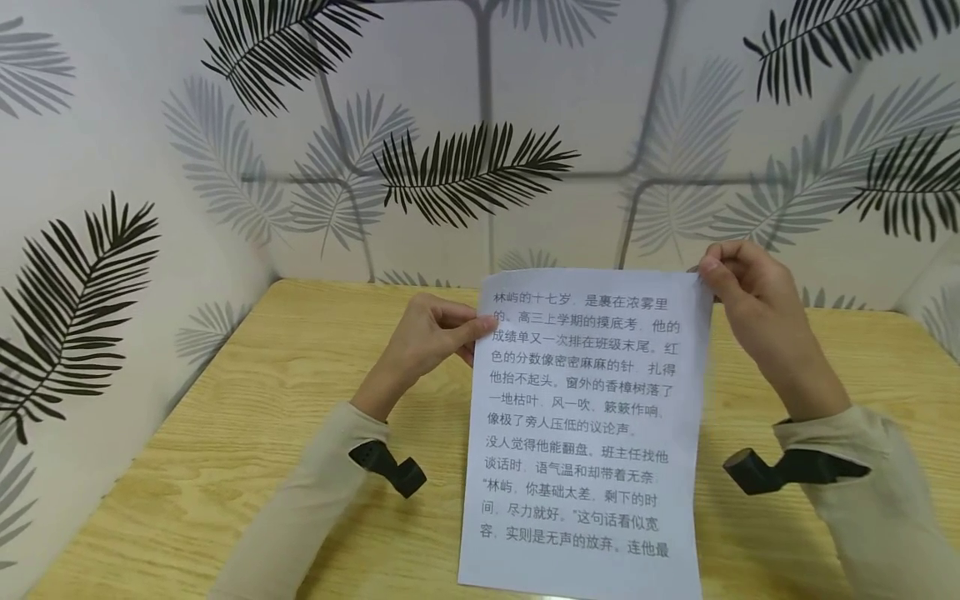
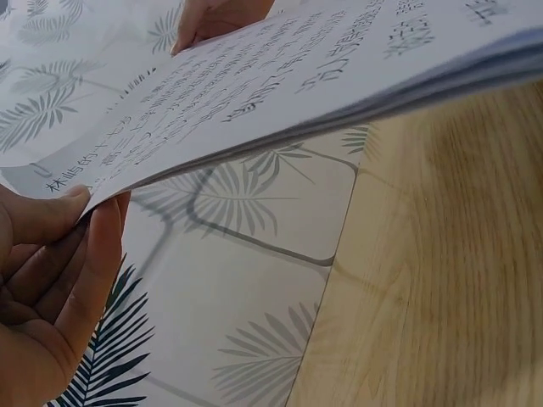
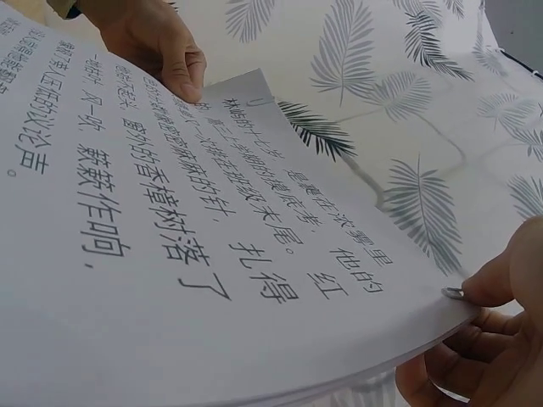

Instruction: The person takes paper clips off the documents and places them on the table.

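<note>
A stack of printed sheets of paper (image 1: 585, 417) is held up, tilted, above the table, its text facing me. My left hand (image 1: 431, 337) pinches the upper part of its left edge, thumb on the printed face and fingers behind. Several layers show along the edge in the left wrist view. At the top right corner my right hand (image 1: 757, 308) pinches the sheets. A small silvery metal piece (image 3: 453, 293) sticks out by the right thumb; its full shape is hidden. Near the top left corner a small paper clip (image 3: 258, 100) appears to sit on the sheets.
A light wood-grain table (image 1: 225, 417) lies below the paper. Behind it stands a pale wall (image 1: 450, 75) with dark and grey leaf patterns. Each sleeve has a black wrist camera (image 1: 795, 469) strapped at the cuff.
</note>
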The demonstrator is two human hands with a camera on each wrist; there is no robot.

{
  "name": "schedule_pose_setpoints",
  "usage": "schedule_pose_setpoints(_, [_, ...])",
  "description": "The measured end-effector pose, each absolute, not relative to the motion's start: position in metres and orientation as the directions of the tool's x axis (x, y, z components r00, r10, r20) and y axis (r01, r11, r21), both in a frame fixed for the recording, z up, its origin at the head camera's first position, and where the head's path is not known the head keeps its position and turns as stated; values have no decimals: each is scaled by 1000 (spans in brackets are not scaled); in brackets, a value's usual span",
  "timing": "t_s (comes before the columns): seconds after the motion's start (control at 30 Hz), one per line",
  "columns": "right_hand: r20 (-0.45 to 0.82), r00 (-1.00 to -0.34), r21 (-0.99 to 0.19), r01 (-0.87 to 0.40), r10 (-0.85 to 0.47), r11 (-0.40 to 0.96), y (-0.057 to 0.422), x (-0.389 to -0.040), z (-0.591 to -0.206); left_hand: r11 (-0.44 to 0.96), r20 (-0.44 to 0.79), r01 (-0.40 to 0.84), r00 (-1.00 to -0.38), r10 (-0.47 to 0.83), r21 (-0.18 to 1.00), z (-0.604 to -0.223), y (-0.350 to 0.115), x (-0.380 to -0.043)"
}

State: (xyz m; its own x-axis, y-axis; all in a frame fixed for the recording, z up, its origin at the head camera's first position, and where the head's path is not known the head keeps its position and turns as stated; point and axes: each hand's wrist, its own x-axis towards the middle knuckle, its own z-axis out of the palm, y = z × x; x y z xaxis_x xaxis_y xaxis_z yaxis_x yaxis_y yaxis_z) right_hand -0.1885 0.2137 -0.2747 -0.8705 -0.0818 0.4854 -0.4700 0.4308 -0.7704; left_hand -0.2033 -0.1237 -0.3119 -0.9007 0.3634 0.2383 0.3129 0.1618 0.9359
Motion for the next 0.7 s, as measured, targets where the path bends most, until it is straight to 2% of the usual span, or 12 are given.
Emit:
schedule_pose_setpoints(0.13, [477, -875, -777, -462, -80, 426, 214, -189, -275, 158, 227, 300, -904, 363, 941, -311, -125, -204])
schedule_pose_setpoints(0.47, [540, -840, -748, -509, -55, 425, 214, -188, -274, 127, 253, 319, -892, 374, 939, -315, -123, -204])
schedule_pose_setpoints(0.7, [545, -838, -771, -514, -28, 377, 218, -190, -273, 130, 259, 327, -890, 376, 936, -315, -122, -204])
